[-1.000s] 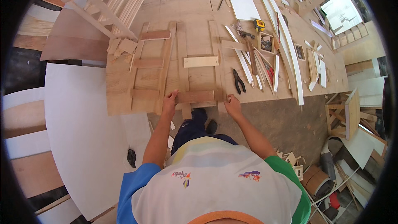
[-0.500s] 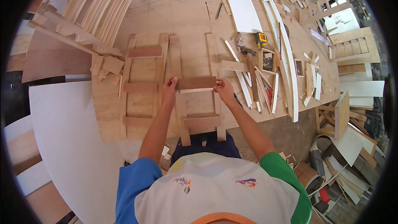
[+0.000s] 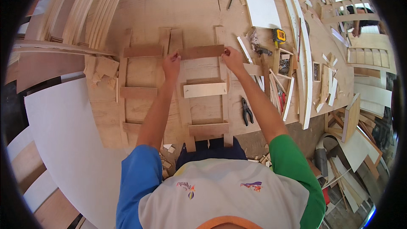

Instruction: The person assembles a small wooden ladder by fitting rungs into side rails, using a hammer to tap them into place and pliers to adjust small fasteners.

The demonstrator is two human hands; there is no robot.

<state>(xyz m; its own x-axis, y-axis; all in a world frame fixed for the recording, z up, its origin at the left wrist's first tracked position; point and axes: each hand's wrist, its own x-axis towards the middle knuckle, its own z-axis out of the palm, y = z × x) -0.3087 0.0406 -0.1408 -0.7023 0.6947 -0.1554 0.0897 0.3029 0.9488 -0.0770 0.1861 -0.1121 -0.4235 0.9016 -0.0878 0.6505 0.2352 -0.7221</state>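
Observation:
My left hand [image 3: 171, 64] and my right hand [image 3: 233, 60] pinch opposite ends of a brown wooden slat [image 3: 202, 52]. It lies crosswise near the far ends of two long rails, a left rail [image 3: 184, 112] and a right rail [image 3: 225, 109]. A paler slat [image 3: 205, 90] spans the same rails halfway down. Another brown slat [image 3: 208, 129] crosses them close to my body. On the left sits a similar ladder-like frame [image 3: 138, 92] with several crosspieces. Whether the held slat rests fully on the rails I cannot tell.
Black-handled pliers [image 3: 247, 111] lie right of the frame. Beyond them are a yellow tape measure [image 3: 279, 36], a hammer [image 3: 263, 51], a box of nails [image 3: 282, 62] and long white strips [image 3: 303, 80]. Curved slats [image 3: 108, 10] stand far left. Another person's arm [image 3: 356, 27] shows far right.
Both hands have moved away from my body with the brown slat, from the middle of the rails to their far ends. The paler middle slat and the pliers now show fully.

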